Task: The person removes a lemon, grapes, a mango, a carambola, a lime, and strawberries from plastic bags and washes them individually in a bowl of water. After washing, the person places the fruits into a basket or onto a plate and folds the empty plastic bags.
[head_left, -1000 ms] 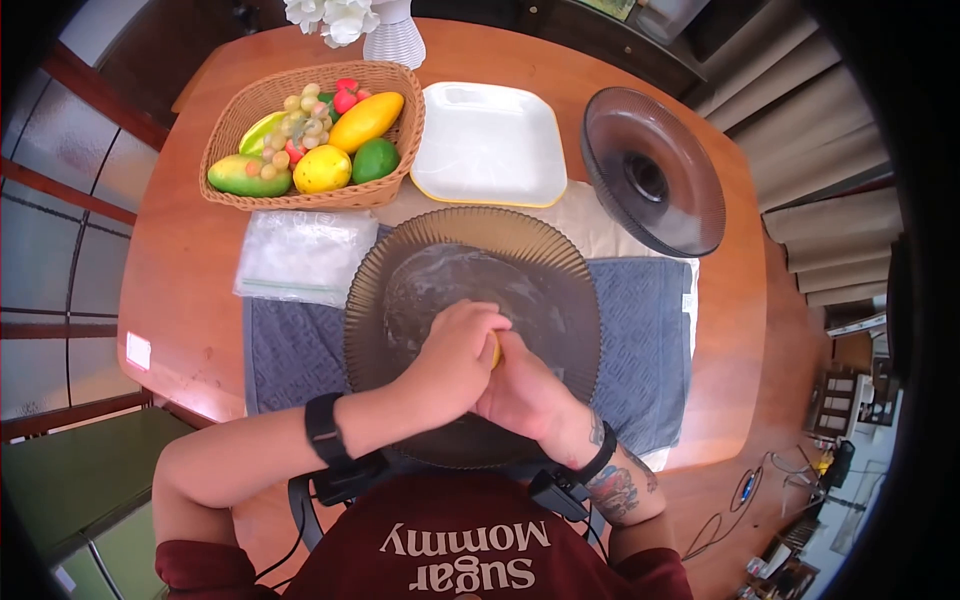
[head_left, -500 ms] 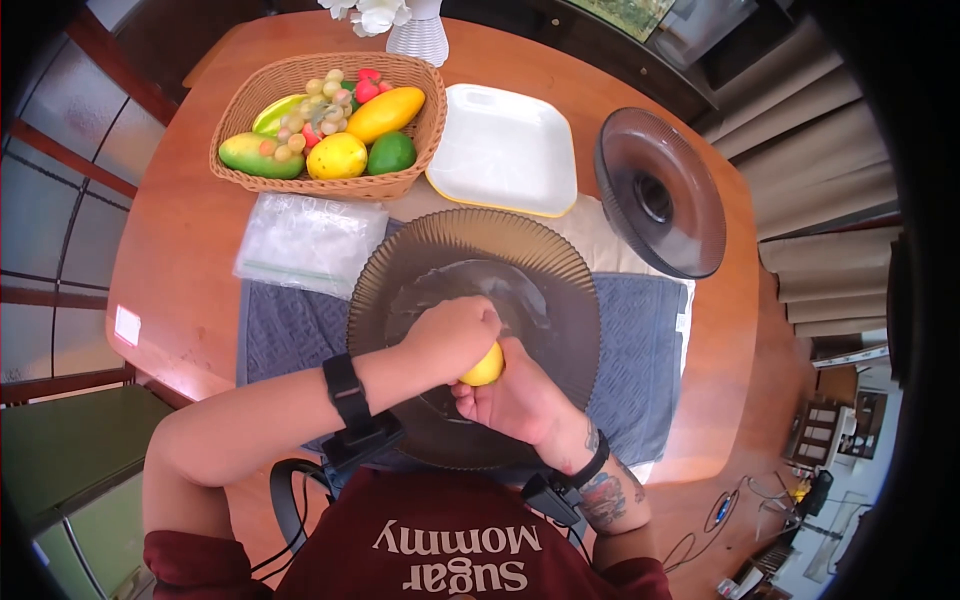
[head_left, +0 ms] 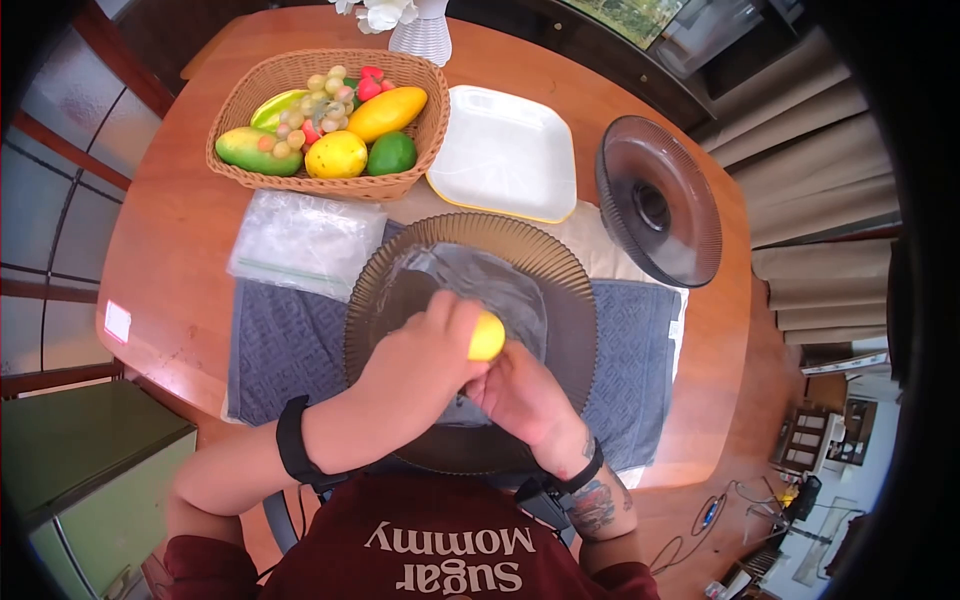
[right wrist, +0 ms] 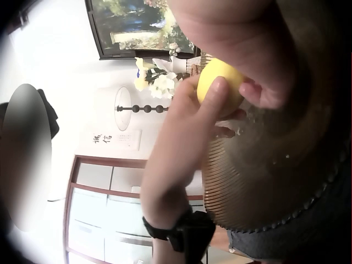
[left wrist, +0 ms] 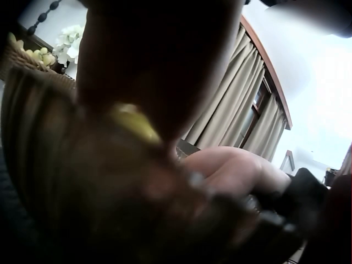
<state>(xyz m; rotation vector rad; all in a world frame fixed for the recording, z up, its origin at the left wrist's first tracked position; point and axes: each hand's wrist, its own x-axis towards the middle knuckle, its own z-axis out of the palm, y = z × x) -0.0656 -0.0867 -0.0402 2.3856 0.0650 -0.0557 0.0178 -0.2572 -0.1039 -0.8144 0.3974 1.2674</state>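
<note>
Over the large ribbed brown glass bowl [head_left: 570, 290], my left hand [head_left: 420, 350] grips a smooth yellow lemon [head_left: 485, 336]. The right wrist view shows the left thumb lying across the lemon [right wrist: 217, 77]. My right hand [head_left: 525, 395] is cupped low beside it, palm turned up, with fingertips right at the lemon's side. Water wets the bowl's inside, and drops show under the hands in the right wrist view. The left wrist view is dark and blurred, with a yellow patch of the lemon [left wrist: 135, 122] between dark shapes.
Behind the bowl stand a wicker basket [head_left: 225, 135] of fruit and a white tray [head_left: 505, 150]. A clear plastic bag [head_left: 305, 240] lies left, on a blue-grey towel [head_left: 285, 345]. At the right sits a dark glass dish [head_left: 690, 235]. A white vase [head_left: 420, 35] stands at the back.
The lemon, mostly hidden at first, came into view low between the hands and is now higher in the left hand. The right hand stays beside it, and the water in the bowl has shifted.
</note>
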